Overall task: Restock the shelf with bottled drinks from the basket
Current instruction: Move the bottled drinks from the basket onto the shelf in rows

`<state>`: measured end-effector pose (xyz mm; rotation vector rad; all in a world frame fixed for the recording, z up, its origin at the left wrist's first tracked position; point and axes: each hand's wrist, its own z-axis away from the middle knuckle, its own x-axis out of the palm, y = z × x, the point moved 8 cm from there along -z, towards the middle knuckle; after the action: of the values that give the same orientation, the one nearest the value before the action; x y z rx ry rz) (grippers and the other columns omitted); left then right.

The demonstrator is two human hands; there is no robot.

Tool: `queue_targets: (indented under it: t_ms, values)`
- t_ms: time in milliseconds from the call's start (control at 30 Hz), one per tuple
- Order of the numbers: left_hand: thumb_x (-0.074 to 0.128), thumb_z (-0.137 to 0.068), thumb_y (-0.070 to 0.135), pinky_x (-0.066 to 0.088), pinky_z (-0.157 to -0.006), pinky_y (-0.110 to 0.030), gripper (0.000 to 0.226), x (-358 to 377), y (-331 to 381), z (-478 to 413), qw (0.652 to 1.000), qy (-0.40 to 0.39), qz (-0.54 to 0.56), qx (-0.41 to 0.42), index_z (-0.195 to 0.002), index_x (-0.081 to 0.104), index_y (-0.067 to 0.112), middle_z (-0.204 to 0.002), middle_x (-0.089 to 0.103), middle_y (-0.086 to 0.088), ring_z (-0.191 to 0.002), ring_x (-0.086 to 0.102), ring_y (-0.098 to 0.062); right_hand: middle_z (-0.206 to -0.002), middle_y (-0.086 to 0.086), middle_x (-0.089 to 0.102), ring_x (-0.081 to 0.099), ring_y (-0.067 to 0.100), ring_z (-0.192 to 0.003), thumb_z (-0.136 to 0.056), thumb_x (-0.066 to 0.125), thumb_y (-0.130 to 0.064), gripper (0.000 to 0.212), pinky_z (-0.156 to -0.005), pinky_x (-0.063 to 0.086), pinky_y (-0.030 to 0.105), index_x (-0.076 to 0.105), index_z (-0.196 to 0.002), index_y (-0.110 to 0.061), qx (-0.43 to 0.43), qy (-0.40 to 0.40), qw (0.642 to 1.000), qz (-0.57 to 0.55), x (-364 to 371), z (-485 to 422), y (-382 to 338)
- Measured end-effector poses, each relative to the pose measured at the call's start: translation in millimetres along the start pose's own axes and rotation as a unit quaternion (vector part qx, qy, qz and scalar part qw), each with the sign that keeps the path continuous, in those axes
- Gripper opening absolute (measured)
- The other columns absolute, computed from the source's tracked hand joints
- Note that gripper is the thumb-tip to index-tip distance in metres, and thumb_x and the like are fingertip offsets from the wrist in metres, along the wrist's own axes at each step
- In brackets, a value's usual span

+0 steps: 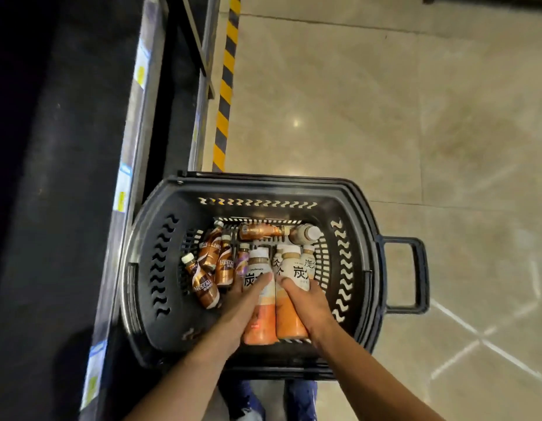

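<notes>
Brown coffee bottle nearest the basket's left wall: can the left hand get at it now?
Likely yes, once freed: the coffee bottle lies uncovered just beside the left hand, which grips an orange bottle.

left hand (248, 302) and right hand (310, 302) grip bottles (289, 322) in basket (148, 302)

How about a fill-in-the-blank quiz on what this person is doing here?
The left hand and the right hand each grip one orange-and-white ____ in the basket.
The brown Nescafe bottles lie toward the basket's ____ side.
The striped floor tape is black and ____.
Missing words: bottle; left; yellow.
</notes>
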<state>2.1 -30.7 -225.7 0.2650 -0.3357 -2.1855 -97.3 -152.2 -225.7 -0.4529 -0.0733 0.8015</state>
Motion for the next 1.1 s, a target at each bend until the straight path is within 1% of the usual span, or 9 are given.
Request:
queue_targets:
  t_ms: [67,167,300,400,467,667,800,900,1100]
  values:
    - [0.069,-0.086,0.048,0.047,-0.067,-0.029,0.061,1.3,32.4,70.9,0.999,0.004,0.018,0.026,-0.14,0.045,0.033,-0.101,0.061,0.006,-0.089,0.061,-0.014,-0.102,-0.001,0.075,0.073,0.019,-0.089,-0.067,0.083,-0.049,0.06,-0.084,0.06,0.043,0.06,-0.116,-0.023,-0.019,0.005,1.0,-0.004,-12.1,66.3,-35.2]
    - [0.07,-0.088,0.04,0.049,-0.063,-0.026,0.064,-0.1,77.0,183.8,0.997,-0.004,0.035,0.072,-0.144,0.043,0.029,-0.106,0.066,0.004,-0.09,0.066,-0.014,-0.096,-0.001,0.075,0.073,0.013,-0.08,-0.076,0.081,-0.041,0.038,-0.073,0.061,0.033,0.063,-0.104,-0.022,-0.071,0.008,0.997,0.02,-28.9,178.7,-99.6]
    - [0.071,-0.088,0.036,0.055,-0.067,-0.029,0.045,-13.2,140.2,335.8,0.987,0.005,0.072,0.145,-0.129,0.057,0.024,-0.107,0.071,-0.001,-0.092,0.07,-0.017,-0.101,-0.002,0.074,0.073,0.014,-0.086,-0.061,0.079,-0.057,0.066,-0.078,0.061,0.041,0.059,-0.113,-0.022,-0.148,0.013,0.988,0.048,-45.2,326.8,-186.8]
    - [0.077,-0.076,0.051,0.057,-0.086,-0.044,0.048,-25.9,179.7,435.8,0.976,0.004,0.083,0.203,-0.118,0.062,0.032,-0.105,0.074,0.001,-0.096,0.071,-0.02,-0.087,-0.007,0.074,0.072,0.004,-0.076,-0.077,0.081,-0.04,0.033,-0.072,0.061,0.029,0.061,-0.098,-0.024,-0.226,0.015,0.972,0.063,-54.3,428.9,-241.5]
    - [0.078,-0.073,0.054,0.056,-0.087,-0.044,0.043,-36.5,201.8,498.9,0.967,0.01,0.081,0.242,-0.109,0.062,0.037,-0.103,0.075,0.004,-0.095,0.072,-0.019,-0.074,-0.014,0.073,0.069,-0.003,-0.066,-0.085,0.077,-0.027,0.015,-0.061,0.056,0.016,0.062,-0.088,-0.028,-0.281,0.007,0.957,0.069,-58.0,491.6,-272.8]
    - [0.079,-0.079,0.036,0.05,-0.064,-0.025,0.029,-78.5,228.3,666.0,0.925,0.086,0.102,0.356,-0.101,0.063,0.026,-0.078,0.075,0.011,-0.068,0.071,-0.002,-0.094,-0.006,0.075,0.072,0.008,-0.081,-0.079,0.079,-0.035,0.032,-0.073,0.059,0.032,0.063,-0.106,-0.029,-0.393,-0.045,0.915,0.079,-60.0,623.3,-318.0]
    - [0.086,-0.073,0.023,0.052,-0.051,-0.019,0.037,-112.9,210.4,750.5,0.877,0.146,0.18,0.42,-0.098,0.059,0.02,-0.072,0.068,0.002,-0.058,0.065,-0.004,-0.089,-0.007,0.074,0.07,0.007,-0.076,-0.077,0.08,-0.035,0.031,-0.067,0.056,0.029,0.063,-0.103,-0.03,-0.457,-0.118,0.876,0.098,-43.6,690.1,-334.7]
    - [0.081,-0.066,0.039,0.042,-0.041,-0.024,0.047,-136.0,181.2,800.7,0.848,0.184,0.225,0.443,-0.1,0.056,0.018,-0.066,0.06,-0.004,-0.051,0.057,-0.016,-0.087,-0.006,0.074,0.069,0.008,-0.073,-0.065,0.085,-0.046,0.041,-0.061,0.054,0.023,0.065,-0.097,-0.03,-0.499,-0.204,0.833,0.12,-14.2,744.0,-338.9]
    - [0.078,-0.079,0.031,0.036,-0.037,-0.023,0.042,-179.4,102.7,896.4,0.77,0.286,0.296,0.488,-0.103,0.051,0.01,-0.056,0.052,-0.012,-0.038,0.047,-0.017,-0.088,-0.004,0.075,0.071,0.01,-0.074,-0.061,0.073,-0.052,0.043,-0.061,0.055,0.022,0.066,-0.098,-0.033,-0.533,-0.398,0.731,0.153,62.3,856.3,-301.5]
